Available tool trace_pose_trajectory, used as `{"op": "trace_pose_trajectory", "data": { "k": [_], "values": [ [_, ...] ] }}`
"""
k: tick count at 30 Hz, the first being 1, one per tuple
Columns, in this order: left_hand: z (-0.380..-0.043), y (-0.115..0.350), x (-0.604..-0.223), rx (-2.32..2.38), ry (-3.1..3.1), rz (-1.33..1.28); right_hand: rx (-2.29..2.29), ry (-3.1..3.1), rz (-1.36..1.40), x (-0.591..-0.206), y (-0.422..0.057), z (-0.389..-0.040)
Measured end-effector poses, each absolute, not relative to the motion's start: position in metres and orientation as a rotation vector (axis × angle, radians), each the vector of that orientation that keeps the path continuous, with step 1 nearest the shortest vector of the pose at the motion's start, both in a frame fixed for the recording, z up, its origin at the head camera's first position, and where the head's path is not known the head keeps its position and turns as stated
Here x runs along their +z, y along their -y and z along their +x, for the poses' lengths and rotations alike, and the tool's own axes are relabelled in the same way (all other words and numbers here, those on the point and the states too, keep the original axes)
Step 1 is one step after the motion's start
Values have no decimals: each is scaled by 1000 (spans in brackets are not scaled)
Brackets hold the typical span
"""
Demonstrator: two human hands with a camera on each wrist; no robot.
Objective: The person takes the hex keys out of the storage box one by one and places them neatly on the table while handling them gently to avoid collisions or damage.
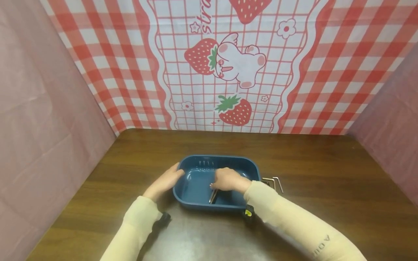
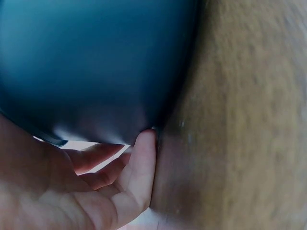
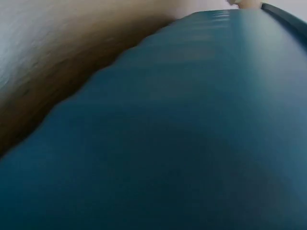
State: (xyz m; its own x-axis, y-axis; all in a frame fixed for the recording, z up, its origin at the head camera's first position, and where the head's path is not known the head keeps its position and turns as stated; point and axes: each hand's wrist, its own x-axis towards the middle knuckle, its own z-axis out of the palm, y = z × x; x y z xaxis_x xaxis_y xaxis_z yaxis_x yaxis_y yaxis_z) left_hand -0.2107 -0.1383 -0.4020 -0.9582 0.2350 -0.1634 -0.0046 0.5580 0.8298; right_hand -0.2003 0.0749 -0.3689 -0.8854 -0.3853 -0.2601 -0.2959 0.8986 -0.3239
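A blue rectangular basin (image 1: 196,188) with rounded corners sits on the table. My left hand (image 1: 166,180) grips its left end, thumb over the rim and the other fingers along the outside. In the left wrist view, the fingers of that hand (image 2: 120,182) lie against the basin's outer wall (image 2: 96,62), near the tabletop. Inside the basin, my right hand (image 1: 228,179) holds thin metal rods (image 1: 213,196), whose lower ends reach toward the basin floor. Their upper parts are hidden by the fingers. The right wrist view shows mostly the basin's blurred blue wall (image 3: 168,134).
L-shaped metal hex keys (image 1: 277,183) lie just right of the basin, partly hidden by the right sleeve (image 1: 287,214). The brown wooden table (image 1: 326,174) ends at a strawberry-patterned cloth (image 1: 228,72) behind, with pink cloth (image 1: 39,108) at the sides.
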Motion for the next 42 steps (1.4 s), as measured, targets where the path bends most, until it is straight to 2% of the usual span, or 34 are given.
{"op": "trace_pose_trajectory", "data": {
  "k": [23,42],
  "values": [
    [-207,137,-401,1391,-2525,181,-333,-2794,-457,-369,-73,-198],
    [-210,138,-403,1362,-2535,189,-474,-2754,-471,-342,-87,-191]
  ]
}}
